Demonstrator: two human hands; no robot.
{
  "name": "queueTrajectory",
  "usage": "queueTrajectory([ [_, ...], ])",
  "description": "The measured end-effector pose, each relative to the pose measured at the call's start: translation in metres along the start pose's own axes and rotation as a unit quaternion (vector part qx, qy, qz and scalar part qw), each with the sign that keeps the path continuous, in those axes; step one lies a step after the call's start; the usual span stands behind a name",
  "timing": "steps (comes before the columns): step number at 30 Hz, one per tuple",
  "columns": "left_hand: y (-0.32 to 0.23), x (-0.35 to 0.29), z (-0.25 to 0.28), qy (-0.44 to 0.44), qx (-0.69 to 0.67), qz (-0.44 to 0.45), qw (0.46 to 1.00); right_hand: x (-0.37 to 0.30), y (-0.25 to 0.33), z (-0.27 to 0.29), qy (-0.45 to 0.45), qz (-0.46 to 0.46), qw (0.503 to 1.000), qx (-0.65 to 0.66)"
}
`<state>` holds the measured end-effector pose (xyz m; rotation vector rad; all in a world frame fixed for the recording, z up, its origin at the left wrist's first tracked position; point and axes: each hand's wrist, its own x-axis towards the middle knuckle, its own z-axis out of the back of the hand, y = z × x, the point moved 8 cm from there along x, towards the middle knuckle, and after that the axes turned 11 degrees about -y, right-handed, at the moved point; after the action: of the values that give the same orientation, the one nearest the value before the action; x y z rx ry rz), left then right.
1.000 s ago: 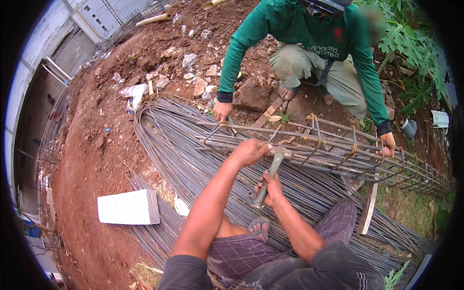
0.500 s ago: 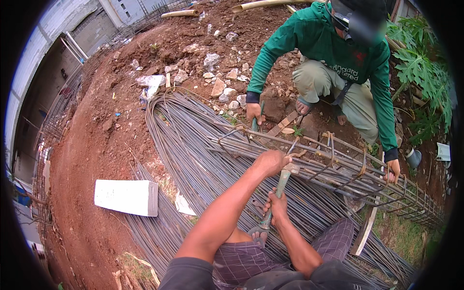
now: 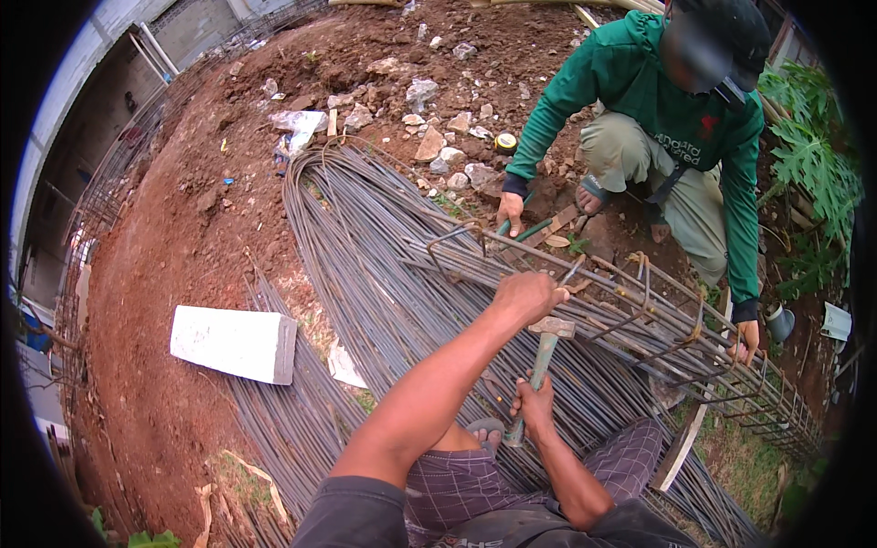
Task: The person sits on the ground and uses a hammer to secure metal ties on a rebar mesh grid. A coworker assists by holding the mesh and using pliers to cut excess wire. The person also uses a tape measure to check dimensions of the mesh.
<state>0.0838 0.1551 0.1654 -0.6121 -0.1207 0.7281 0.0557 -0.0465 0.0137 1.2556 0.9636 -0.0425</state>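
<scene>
Stirrups [image 3: 699, 321] already line the cage [image 3: 766, 382]; your left fingers [image 3: 555, 293] clench one, right fingers [image 3: 520, 395] grasp the hammer [image 3: 542, 359]; what remains isn't shown.

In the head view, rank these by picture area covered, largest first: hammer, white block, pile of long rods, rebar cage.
1. pile of long rods
2. rebar cage, counting its whole outline
3. white block
4. hammer, partly covered by the right hand
</scene>
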Motion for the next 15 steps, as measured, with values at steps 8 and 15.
queueTrajectory([
  [8,0.003,0.000,0.003,-0.001,0.027,-0.005,1.000,-0.018,-0.039,0.040,0.053,-0.031,0.994,-0.087],
  [15,-0.003,0.003,0.004,0.028,0.059,-0.008,0.998,-0.016,-0.086,0.066,0.049,-0.101,0.990,-0.089],
])
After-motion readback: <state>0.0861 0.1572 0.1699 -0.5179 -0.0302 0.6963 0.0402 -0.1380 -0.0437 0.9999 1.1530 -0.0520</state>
